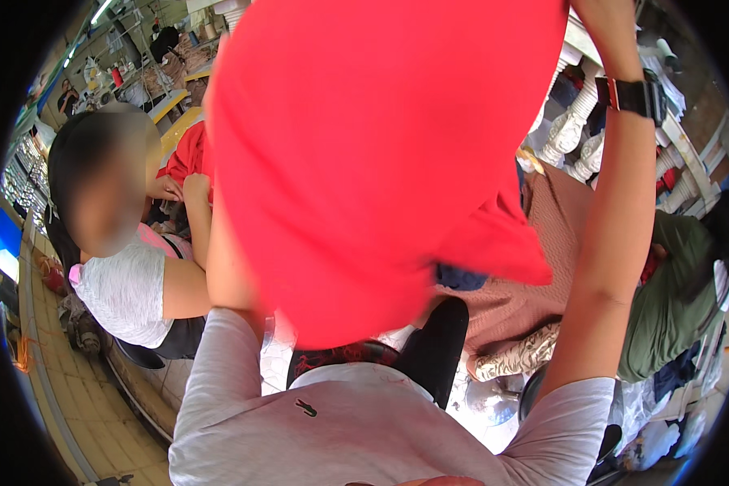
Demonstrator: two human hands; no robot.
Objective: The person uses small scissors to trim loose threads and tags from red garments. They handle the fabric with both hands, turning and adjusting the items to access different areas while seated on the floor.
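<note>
A large red cloth [381, 154] hangs raised in front of me and fills the middle of the head view. A pointed flap of it, a little like a sleeve, sticks out at the lower right, and its bottom edge is blurred. Only part of my right hand [603, 12] shows, at the top edge beside the cloth's upper right side. It appears to hold the cloth up, though its fingertips are cut off. My left forearm rises behind the cloth's left side, which hides the left hand.
At the left a seated co-worker handles another red cloth [190, 154] by a yellow-edged table. Brown textured fabric [555, 243] drapes at the right, near a person in green trousers [664, 300]. Wrapped white bundles [571, 130] lie behind. A black stool seat [340, 354] stands below.
</note>
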